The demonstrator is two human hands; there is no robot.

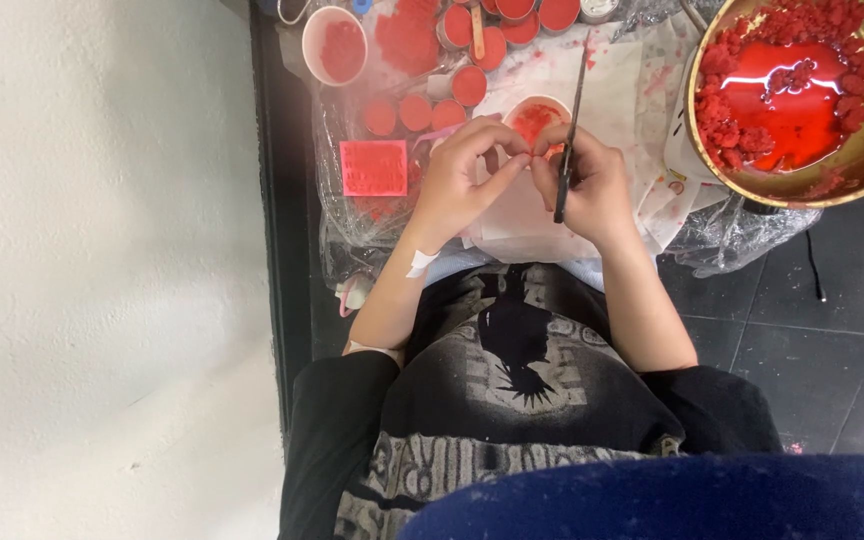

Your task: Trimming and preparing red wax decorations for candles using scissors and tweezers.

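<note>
Both hands' fingers (507, 165) pinch together; right hand (592, 190) clamps a dark stick (569, 135).

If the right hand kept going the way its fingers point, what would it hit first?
The right hand points up-frame and slightly left. Its fingertips already meet the left hand, and just beyond lies the small cup of red paste. Depth is unclear.

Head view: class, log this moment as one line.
left hand: pinching red paste | right hand: holding thin stick | small bowl beyond | brass bowl right
</note>
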